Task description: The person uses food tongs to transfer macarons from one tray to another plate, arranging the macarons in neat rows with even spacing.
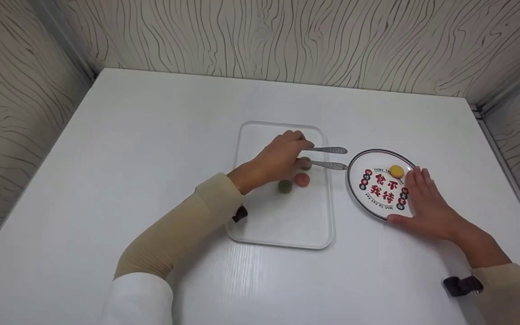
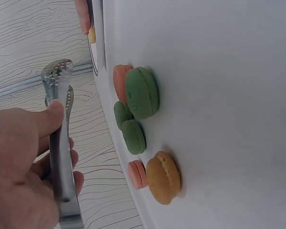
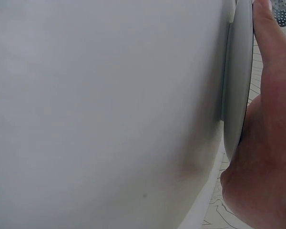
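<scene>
My left hand [image 1: 280, 155] grips a pair of metal tongs [image 2: 62, 157] over the tray. The tongs' perforated ends point right toward the plate and stand apart, with nothing between them. Below them on the tray lie several macarons: a green macaron [image 1: 285, 186] beside a pink macaron [image 1: 302, 179], and in the left wrist view a tan macaron [image 2: 163, 178]. My right hand [image 1: 431, 210] rests against the right rim of a round plate [image 1: 360, 158], its fingers straight and its thumb at the near edge. One yellow macaron [image 1: 396, 171] sits on the plate near those fingertips.
The white rectangular tray [image 1: 282, 225] lies mid-table, just left of the plate, with a low raised rim. Both stand on a white table [image 1: 106, 158]. Wood-patterned panels [image 1: 260, 40] rise behind the table and along its sides.
</scene>
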Available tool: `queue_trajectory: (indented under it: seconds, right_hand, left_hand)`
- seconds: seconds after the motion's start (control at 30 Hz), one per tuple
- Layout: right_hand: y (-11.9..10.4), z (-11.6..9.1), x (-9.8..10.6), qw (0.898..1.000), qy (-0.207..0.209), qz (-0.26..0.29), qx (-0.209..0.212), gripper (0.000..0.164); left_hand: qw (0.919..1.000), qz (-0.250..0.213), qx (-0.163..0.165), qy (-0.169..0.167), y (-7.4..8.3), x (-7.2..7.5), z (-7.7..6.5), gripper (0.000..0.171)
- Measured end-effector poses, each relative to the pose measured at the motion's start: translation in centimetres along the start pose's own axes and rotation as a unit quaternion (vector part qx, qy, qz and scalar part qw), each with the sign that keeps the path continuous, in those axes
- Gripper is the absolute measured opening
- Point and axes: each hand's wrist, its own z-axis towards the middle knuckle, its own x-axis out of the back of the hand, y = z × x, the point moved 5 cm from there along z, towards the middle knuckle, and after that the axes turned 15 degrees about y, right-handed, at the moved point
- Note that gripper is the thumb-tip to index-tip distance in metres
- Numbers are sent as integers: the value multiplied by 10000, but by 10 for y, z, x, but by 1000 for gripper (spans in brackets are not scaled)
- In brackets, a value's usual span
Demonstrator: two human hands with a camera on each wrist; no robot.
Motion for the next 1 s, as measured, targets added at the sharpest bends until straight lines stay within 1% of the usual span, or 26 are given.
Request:
queue_trajectory:
  seconds: [0.17, 0.27, 0.53, 0.67, 0.73, 1.0]
  right_hand:
    - [0, 0, 0, 10000, -10, -11, -19, 124]
    - [-1, 0, 0, 10000, 8, -17, -10, 124]
    - [-2, 0, 1, 10000, -3, -25, 13, 124]
    - [-1, 0, -1, 10000, -41, -59, -14, 124]
    - [0, 0, -2, 9999, -63, -81, -31, 124]
    - [-1, -1, 0, 9999, -13, -37, 104, 123]
  left_hand:
    - [10000, 64, 56, -6, -4, 2, -3, 44]
    - [9999, 85, 56, -11, -6, 3, -5, 43]
    - [10000, -67, 38, -26, -14, 8, -13, 41]
    - [9999, -73, 61, -41, -17, 11, -16, 41]
    - [10000, -41, 86, -18, -19, 12, -18, 41]
    - [9999, 65, -4, 155, -23, 18, -22, 37]
